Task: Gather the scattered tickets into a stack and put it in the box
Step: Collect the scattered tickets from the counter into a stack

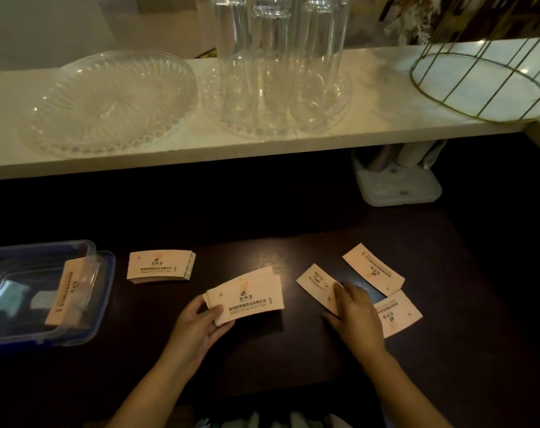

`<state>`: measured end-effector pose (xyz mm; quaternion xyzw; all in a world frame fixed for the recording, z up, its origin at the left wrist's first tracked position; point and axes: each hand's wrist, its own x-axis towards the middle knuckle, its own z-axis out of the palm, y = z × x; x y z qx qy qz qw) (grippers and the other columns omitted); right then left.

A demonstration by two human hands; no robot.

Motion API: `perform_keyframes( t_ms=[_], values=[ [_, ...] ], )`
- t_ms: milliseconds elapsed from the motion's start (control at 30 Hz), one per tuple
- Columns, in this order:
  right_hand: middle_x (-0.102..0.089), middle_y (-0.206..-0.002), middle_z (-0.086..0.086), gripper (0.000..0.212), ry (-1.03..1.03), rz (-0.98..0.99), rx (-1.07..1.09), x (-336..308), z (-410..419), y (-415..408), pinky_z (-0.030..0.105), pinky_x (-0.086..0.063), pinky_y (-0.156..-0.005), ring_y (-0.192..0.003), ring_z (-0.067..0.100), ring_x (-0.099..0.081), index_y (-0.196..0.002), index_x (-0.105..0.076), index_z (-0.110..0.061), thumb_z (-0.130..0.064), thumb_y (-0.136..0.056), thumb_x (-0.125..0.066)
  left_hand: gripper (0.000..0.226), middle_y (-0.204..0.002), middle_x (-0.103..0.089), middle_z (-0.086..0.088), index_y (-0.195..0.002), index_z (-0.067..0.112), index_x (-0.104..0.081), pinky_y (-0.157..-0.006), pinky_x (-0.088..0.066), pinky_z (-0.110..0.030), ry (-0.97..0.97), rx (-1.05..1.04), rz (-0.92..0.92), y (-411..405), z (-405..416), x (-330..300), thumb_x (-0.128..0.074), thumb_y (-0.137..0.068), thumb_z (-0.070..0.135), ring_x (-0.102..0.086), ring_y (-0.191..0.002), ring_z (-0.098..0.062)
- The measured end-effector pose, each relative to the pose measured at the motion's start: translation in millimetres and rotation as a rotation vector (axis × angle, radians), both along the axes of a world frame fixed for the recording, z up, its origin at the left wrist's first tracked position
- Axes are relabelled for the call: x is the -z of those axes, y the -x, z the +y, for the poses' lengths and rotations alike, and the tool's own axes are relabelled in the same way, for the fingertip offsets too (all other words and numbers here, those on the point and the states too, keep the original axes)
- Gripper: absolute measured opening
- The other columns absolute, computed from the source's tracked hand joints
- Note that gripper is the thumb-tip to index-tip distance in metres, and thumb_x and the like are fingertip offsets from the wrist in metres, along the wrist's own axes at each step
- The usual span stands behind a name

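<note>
Pale pink paper tickets are about half gathered, by the look of it. The left hand [205,319] pinches a fanned stack of tickets [245,299] by its left end, thumb on top and fingers beneath, held just above the middle of the dark wooden desk [293,217]. The right hand [353,307] lies flat, fingers together, pressing on one loose ticket [315,281]; nothing is closed in it yet. Two more loose tickets lie toward the desk's right side, one behind the hand [374,268], one partly under it [400,315]. A squared-up pile [160,267] sits apart, left of centre. At the desk's left edge the clear plastic box [22,291] on its blue lid [106,285] already holds a bundle [69,296]. What remains, I judge: collect the three loose tickets, merge the stacks and box them.
</note>
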<state>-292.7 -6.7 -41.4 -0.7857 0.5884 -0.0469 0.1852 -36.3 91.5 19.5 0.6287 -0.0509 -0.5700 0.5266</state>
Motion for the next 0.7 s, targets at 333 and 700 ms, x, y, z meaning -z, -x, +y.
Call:
perform_keyframes(
  t_ms=[333, 700],
  values=[
    [-0.053, -0.133, 0.015, 0.038, 0.059, 0.013, -0.205, -9.6, 2.2, 6.2, 0.040, -0.044, -0.100, -0.121, 0.030, -0.050, -0.123, -0.054, -0.009, -0.023, -0.088, -0.059, 0.022, -0.100, -0.067, -0.012, -0.096, 0.020, -0.057, -0.074, -0.051, -0.036, -0.012, -0.044, -0.020, -6.4, -2.4, 10.2, -0.051, -0.086, 0.001, -0.065, -0.093, -0.023],
    [-0.061, -0.086, -0.011, 0.012, -0.023, -0.654, 0.221, -56.4, -1.4, -16.6, 0.016, -0.052, -0.060, -0.079, 0.005, -0.060, -0.091, -0.064, -0.016, -0.008, -0.088, -0.056, 0.023, -0.098, -0.069, -0.009, -0.100, 0.019, -0.059, -0.071, -0.052, -0.033, 0.022, -0.019, -0.046, -8.8, -2.7, 4.3, -0.051, -0.087, 0.003, -0.066, -0.093, -0.021]
  ],
)
